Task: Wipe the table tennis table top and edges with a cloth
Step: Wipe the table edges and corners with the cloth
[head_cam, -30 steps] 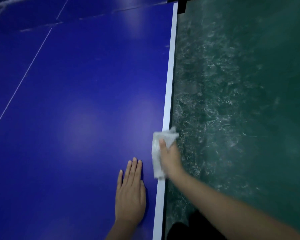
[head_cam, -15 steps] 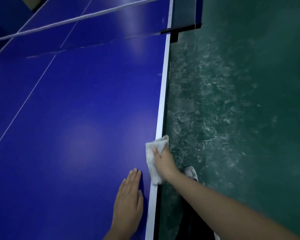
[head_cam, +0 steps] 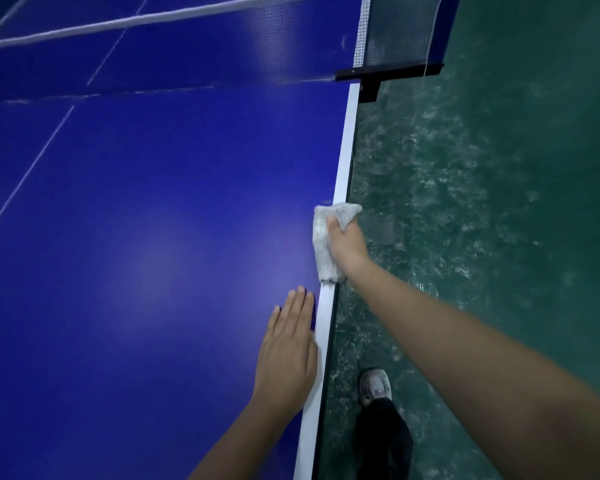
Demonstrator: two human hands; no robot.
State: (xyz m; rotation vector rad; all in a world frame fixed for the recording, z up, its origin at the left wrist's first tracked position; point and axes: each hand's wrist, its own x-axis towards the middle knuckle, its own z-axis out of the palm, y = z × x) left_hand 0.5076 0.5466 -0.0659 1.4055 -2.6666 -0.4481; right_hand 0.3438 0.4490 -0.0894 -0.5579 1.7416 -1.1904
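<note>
The blue table tennis table (head_cam: pixel 153 220) fills the left of the head view, with a white side line (head_cam: pixel 343 161) along its right edge. My right hand (head_cam: pixel 347 244) grips a pale grey cloth (head_cam: pixel 323 237) folded over that edge, thumb on top of the cloth. My left hand (head_cam: pixel 290 348) lies flat on the blue top just inside the white line, fingers straight and together, a short way behind the cloth.
The net (head_cam: pixel 395 26) and its black clamp (head_cam: pixel 378 76) cross the table ahead. Green mottled floor (head_cam: pixel 499 202) lies to the right of the edge. My shoe (head_cam: pixel 374 386) and dark trouser leg stand on it close to the table.
My right hand has slid the cloth forward along the table edge toward the net. My left hand has followed along the top, and I have stepped forward so the net looks closer.
</note>
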